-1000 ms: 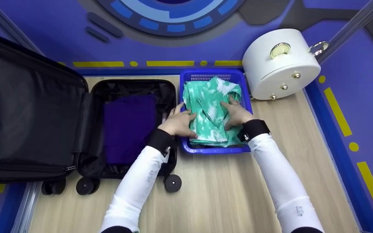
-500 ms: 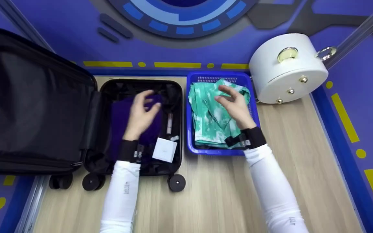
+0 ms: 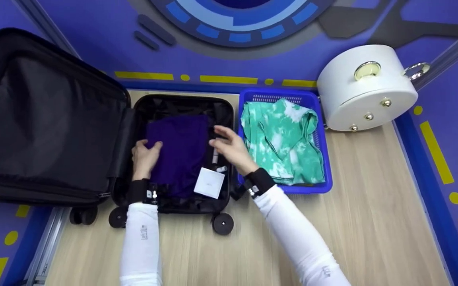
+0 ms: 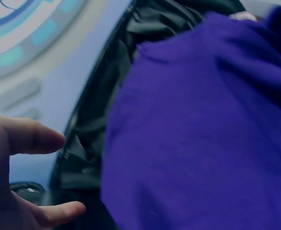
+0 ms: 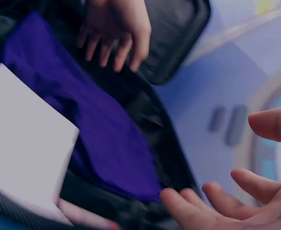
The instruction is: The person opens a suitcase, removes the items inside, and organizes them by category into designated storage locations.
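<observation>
A folded purple cloth garment (image 3: 179,151) lies in the base of an open black suitcase (image 3: 185,97). My left hand (image 3: 144,159) is at the garment's left edge, fingers parted. Above the suitcase's right side hovers my right hand (image 3: 235,151), fingers spread and holding nothing. In the right wrist view, both my left hand (image 5: 116,33) and the garment (image 5: 92,120) show, a gap between the right fingers and the cloth. A white square box (image 3: 209,182), a slim tube (image 3: 215,157) and a small white item (image 3: 221,169) sit to the garment's right.
Right of the suitcase stands a blue plastic basket (image 3: 319,119) with a folded green-and-white tie-dye garment (image 3: 280,143). A round white case (image 3: 366,87) with metal handles leans near the back wall. The suitcase lid (image 3: 54,119) is raised at the left.
Both hands have left the green garment in the basket and moved left to the suitcase. The left now is at the purple garment's left edge, the right over its right side.
</observation>
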Demonstrator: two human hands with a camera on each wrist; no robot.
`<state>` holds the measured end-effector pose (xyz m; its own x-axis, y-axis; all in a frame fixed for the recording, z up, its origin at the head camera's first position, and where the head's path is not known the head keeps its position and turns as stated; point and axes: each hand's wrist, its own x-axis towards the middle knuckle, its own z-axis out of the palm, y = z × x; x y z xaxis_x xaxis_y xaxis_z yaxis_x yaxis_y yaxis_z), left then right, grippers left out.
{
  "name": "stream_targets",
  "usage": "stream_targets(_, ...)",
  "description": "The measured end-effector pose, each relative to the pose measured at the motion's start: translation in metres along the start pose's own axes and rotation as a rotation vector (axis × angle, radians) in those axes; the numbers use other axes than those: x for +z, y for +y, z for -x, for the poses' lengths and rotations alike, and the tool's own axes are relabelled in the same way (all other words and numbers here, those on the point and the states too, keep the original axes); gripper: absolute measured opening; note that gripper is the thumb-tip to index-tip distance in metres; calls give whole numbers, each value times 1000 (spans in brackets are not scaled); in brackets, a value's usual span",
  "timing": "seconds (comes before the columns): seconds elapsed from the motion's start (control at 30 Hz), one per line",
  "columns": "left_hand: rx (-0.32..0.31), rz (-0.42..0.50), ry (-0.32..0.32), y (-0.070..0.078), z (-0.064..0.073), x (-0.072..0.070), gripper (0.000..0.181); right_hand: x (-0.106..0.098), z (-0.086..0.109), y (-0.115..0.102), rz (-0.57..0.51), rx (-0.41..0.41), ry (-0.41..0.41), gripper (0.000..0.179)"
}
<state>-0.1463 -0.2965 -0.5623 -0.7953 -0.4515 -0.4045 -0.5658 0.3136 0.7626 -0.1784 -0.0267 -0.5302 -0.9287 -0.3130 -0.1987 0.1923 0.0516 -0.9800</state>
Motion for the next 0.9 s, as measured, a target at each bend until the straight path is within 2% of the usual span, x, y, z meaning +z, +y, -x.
stream_targets(0.17, -5, -14, -63, -5, -6, 10, 75, 16, -8, 19, 64, 75, -32, 67)
stream_targets(0.33, -6, -12, -74, -6, -10, 14, 75, 25, -14, 34, -26, 196, -66, 68)
stream_targets(0.47, -2, -29, -51, -9, -12, 15, 73, 30, -17, 38, -65, 244, -113, 68)
stream_targets(0.63, 54, -85, -14, -15, -13, 17, 61, 32, -20, 40, -73, 288, -157, 62)
stream_targets(0.8, 118, -61, -4, -16, -14, 19, 49, 32, -21, 38, -127, 311, -177, 61)
stream_targets(0.9, 165, -66, -11, -16, -14, 20, 43, 32, -22, 38, -124, 318, -201, 61)
